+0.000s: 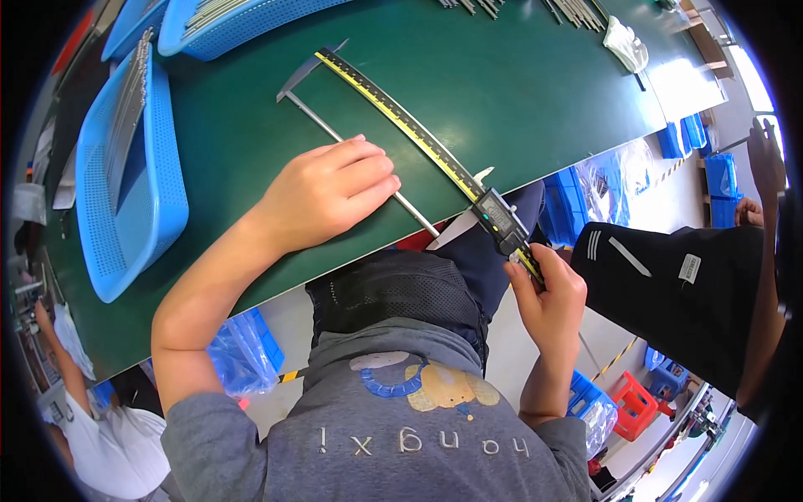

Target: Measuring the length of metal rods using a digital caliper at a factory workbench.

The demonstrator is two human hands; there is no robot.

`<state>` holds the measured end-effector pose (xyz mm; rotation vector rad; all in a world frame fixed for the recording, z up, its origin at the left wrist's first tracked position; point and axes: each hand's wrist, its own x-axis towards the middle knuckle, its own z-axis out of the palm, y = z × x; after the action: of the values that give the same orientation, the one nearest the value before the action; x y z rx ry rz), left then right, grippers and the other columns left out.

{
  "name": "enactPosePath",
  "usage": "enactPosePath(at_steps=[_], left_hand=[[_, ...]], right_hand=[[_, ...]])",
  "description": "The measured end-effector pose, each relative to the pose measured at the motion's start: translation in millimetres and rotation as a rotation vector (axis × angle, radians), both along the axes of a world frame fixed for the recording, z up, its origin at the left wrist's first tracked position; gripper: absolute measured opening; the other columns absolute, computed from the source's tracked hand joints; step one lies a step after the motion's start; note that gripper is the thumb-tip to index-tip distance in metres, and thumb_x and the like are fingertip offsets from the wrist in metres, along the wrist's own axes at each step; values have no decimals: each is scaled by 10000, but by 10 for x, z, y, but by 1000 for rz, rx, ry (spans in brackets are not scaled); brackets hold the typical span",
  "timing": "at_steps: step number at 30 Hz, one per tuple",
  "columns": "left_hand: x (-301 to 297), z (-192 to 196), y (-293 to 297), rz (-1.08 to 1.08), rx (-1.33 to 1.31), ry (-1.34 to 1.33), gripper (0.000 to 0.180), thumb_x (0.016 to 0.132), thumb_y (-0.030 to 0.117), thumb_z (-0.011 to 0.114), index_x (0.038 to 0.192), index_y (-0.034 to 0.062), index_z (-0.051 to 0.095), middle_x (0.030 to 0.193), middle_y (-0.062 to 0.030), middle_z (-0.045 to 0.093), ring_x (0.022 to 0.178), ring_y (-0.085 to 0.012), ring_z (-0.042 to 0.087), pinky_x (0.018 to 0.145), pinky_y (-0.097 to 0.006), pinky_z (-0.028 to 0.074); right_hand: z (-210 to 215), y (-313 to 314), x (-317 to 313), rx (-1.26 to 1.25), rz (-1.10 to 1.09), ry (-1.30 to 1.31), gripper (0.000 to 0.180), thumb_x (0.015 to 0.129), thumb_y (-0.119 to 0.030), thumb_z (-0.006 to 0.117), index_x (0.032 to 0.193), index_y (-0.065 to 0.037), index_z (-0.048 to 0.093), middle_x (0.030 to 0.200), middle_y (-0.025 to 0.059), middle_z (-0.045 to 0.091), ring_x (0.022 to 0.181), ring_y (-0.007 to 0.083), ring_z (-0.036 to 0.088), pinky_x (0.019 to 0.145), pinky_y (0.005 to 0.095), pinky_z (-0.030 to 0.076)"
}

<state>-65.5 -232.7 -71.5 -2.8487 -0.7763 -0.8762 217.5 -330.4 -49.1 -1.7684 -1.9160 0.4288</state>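
Note:
My left hand [330, 194] is closed around a thin metal rod [418, 217] above the green table. One end of the rod is at the far jaw of a long digital caliper [410, 125], and its near end is by the sliding jaw at the table's front edge. Whether both jaws touch the rod I cannot tell. My right hand [552, 294] grips the caliper at the end of its beam, next to the display, just off the table edge. The caliper's scale slants across the table, beside the rod.
On the green table [251, 146] at the left stands a blue perforated basket [163, 180] with metal rods; another blue basket [242, 38] is behind it. More rods [577, 12] and a white glove [625, 43] lie farther back. A person in black [669, 284] stands close at my right.

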Motion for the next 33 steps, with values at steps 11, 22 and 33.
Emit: enactPosePath(at_steps=[11,22,33], left_hand=[[-23,97,-11,6,-75,0,210,691,64,623,897,54,660,876,-64,605,844,-228,623,789,-382,545],[17,135,33,-1,-97,-4,295,648,11,636,940,51,657,871,-68,614,827,-240,628,772,-381,543],[-52,153,28,-10,-86,52,217,683,73,632,899,50,649,891,-71,615,859,-240,628,785,-371,540]], right_hand=[[43,24,-58,-13,0,-37,286,720,-227,786,825,-24,615,590,96,551,478,196,518,467,288,403],[58,46,-45,-31,6,-89,333,729,-355,746,835,-71,608,691,58,608,556,240,606,471,329,448],[48,82,-87,-50,41,-82,356,727,-364,741,873,-68,607,707,75,613,583,268,609,485,353,448]])
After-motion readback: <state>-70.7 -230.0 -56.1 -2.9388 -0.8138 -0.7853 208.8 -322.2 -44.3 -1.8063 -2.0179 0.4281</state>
